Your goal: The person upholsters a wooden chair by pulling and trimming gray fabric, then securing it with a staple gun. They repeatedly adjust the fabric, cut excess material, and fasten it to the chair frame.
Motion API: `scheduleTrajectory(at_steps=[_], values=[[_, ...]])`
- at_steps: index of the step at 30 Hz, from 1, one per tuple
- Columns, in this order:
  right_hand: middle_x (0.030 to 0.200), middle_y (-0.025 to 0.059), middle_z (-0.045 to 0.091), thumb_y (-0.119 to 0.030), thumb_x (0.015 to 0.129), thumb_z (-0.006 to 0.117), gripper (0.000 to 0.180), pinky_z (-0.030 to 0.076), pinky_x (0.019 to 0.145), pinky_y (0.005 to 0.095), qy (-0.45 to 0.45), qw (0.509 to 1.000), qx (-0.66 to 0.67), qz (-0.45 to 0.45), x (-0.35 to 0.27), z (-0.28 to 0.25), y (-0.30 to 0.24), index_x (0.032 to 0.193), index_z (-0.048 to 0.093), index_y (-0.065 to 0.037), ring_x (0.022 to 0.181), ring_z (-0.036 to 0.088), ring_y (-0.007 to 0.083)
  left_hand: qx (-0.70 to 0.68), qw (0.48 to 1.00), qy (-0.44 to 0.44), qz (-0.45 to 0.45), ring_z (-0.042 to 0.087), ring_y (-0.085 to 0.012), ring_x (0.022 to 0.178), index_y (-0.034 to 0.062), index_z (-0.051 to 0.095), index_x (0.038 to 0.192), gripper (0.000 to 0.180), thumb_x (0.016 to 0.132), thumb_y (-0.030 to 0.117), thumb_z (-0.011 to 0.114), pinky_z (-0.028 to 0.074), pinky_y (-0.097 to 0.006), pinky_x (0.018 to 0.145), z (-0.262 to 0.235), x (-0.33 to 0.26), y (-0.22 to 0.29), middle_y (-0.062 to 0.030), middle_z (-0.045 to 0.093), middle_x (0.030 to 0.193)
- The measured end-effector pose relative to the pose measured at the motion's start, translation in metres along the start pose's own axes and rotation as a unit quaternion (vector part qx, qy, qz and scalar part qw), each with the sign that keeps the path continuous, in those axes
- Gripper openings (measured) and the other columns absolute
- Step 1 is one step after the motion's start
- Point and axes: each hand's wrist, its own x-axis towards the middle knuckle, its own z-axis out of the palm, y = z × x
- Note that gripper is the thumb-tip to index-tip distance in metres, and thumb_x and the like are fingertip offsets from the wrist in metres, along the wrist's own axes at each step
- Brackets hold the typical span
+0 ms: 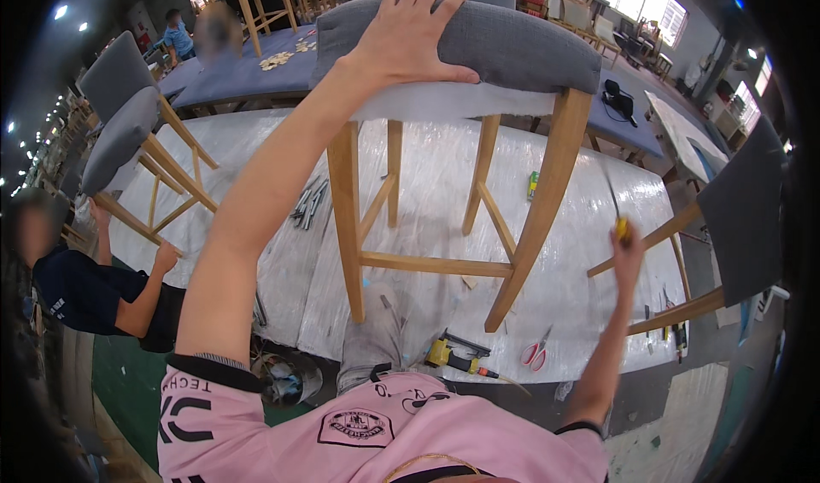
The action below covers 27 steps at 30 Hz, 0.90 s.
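In front of me a bar stool (437,266) with light wooden legs and a grey upholstered top stands on the plastic-wrapped table (282,252). My left hand (408,43) grips the edge of the grey upholstery (512,49), fingers over the top and thumb on its near side. White lining (461,100) shows beneath that grey cover. Off to the right, apart from the stool, my right hand (628,248) is closed around the yellow handle of a screwdriver (623,227). Its long thin shaft points away from me.
A yellow-black staple gun (457,355) and red-handled scissors (535,355) lie near the table's front edge. Metal rods (310,203) lie left of the stool. Other grey chairs stand left (128,133) and right (739,218). A person (94,291) holds the left chair.
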Motion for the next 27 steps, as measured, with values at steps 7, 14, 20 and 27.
scheduleTrajectory(at_steps=[7, 14, 20, 27], values=[[0.071, 0.0081, 0.059, -0.009, 0.086, 0.07, 0.018, 0.048, 0.055, 0.0363, -0.034, 0.816, 0.189, 0.545, -0.396, 0.185, 0.092, 0.1, 0.065, 0.0, 0.059, 0.058, 0.0202, -0.043, 0.998, 0.049, -0.028, 0.051, -0.0401, 0.125, 0.0075, 0.051, 0.144, 0.102, 0.069, 0.072, 0.076, 0.035, -0.057, 0.107, 0.013, 0.017, 0.031, -0.0219, 0.056, 0.131], [0.098, 0.0151, 0.07, -0.022, 0.087, 0.075, 0.04, 0.054, 0.076, 0.0342, -0.183, 0.882, 0.007, 0.434, -0.455, 0.255, 0.072, 0.116, 0.067, 0.004, 0.084, 0.066, 0.0184, -0.026, 0.997, 0.049, -0.062, 0.052, -0.0419, 0.122, 0.0067, 0.053, 0.141, 0.102, 0.063, 0.066, 0.08, 0.033, -0.063, 0.105, 0.002, 0.014, 0.047, -0.0246, 0.057, 0.125], [0.109, 0.0187, 0.069, -0.022, 0.096, 0.068, 0.036, 0.053, 0.086, 0.0397, 0.09, 0.909, 0.058, 0.403, -0.311, 0.213, 0.034, 0.12, 0.066, 0.005, 0.097, 0.065, 0.0263, 0.024, 0.998, 0.003, -0.065, 0.049, -0.0443, 0.124, 0.0054, 0.05, 0.146, 0.102, 0.069, 0.065, 0.079, 0.03, -0.065, 0.109, -0.021, 0.005, 0.061, -0.0257, 0.054, 0.128], [0.117, 0.0197, 0.068, -0.02, 0.102, 0.062, 0.035, 0.053, 0.093, 0.042, 0.386, 0.875, 0.179, 0.23, -0.045, 0.026, -0.09, 0.126, 0.065, 0.006, 0.106, 0.065, 0.0307, 0.021, 0.997, -0.03, -0.071, 0.045, -0.0453, 0.13, 0.0046, 0.048, 0.148, 0.102, 0.073, 0.068, 0.076, 0.027, -0.066, 0.111, -0.031, -0.003, 0.061, -0.0257, 0.05, 0.136]])
